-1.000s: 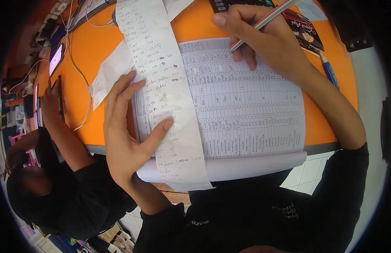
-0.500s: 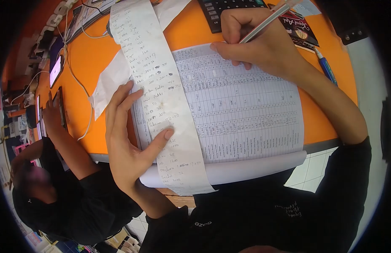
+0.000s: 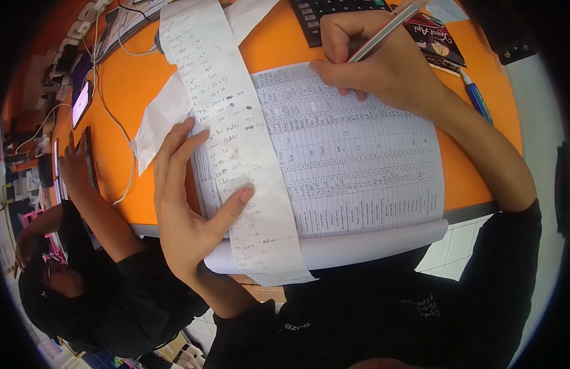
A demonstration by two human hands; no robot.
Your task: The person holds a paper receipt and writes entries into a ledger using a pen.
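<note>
My left hand point(image 3: 189, 206) lies with fingers spread on a long strip of paper point(image 3: 235, 141) covered in handwritten names and numbers. Its thumb presses the strip down, and the other fingertips rest at the strip's left edge. Under the strip is a printed sheet with a table point(image 3: 365, 166), partly filled in by hand, its near edge curling over the table's edge. My right hand point(image 3: 377, 67) is closed round a pen point(image 3: 386, 34) above the top of that sheet. The pen's tip is hidden behind my fingers.
On the orange table point(image 3: 475, 160) are a black calculator point(image 3: 309, 21), a dark sachet point(image 3: 435, 43), a blue pen point(image 3: 475, 95) and a phone point(image 3: 82, 101). Cables point(image 3: 115, 123) run down the left side. Another person's hand point(image 3: 75, 169) is by a dark device at left.
The pen in my right hand has tilted slightly, its upper end shifting left. My left hand stays in place. The other person's hand and head have moved a little.
</note>
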